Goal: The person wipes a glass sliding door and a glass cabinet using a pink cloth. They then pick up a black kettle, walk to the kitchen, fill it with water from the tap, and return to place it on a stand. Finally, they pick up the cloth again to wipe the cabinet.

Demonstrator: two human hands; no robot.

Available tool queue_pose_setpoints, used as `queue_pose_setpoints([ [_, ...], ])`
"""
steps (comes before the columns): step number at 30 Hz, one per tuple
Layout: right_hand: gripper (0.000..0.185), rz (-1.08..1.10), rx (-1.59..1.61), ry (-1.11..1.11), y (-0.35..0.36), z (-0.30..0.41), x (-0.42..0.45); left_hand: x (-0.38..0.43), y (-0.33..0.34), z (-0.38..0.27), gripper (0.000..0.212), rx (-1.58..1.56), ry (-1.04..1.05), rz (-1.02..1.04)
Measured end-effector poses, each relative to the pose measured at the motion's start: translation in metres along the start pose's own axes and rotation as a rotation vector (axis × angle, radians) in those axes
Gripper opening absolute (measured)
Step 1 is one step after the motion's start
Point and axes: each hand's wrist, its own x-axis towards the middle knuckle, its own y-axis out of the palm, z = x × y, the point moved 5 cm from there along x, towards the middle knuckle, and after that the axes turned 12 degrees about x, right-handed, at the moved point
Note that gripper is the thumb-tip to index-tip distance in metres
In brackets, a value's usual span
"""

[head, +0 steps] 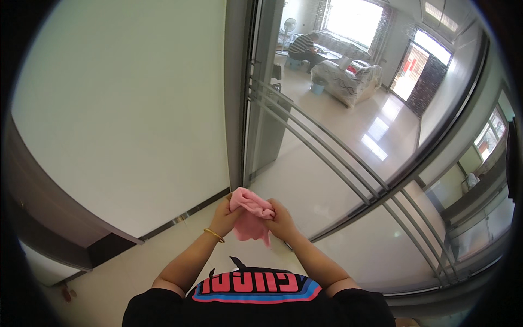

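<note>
A pink cloth (250, 222) is bunched between my two hands, in front of my chest. My left hand (224, 216) grips its left side, and a gold-coloured bangle (214, 235) circles that wrist. On the cloth's right side my right hand (282, 220) is closed, thumb towards the middle. The upper part is folded over in a loose roll, while the lower part hangs down with an uneven edge. Some fingers of both hands are hidden behind the fabric.
Ahead and to the right is a framed glass sliding door (327, 171) with metal bars. A pale wall (122, 114) rises at the left. Through the glass appear a seated person (301, 45), a plastic-covered sofa (347, 79), a blue bucket (318, 86) and a standing fan (289, 26).
</note>
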Motion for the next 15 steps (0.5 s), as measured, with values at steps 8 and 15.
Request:
queue_pose_setpoints([
  [8, 0.028, -0.049, -0.904, -0.616, -0.016, 0.016, 0.158, 0.118, -0.058, 0.031, 0.055, 0.211, 0.027, -0.048],
  [15, 0.03, 0.134, -1.381, -0.84, -0.028, 0.037, 0.363, 0.256, -0.089, 0.068, 0.066, 0.367, 0.034, -0.141],
])
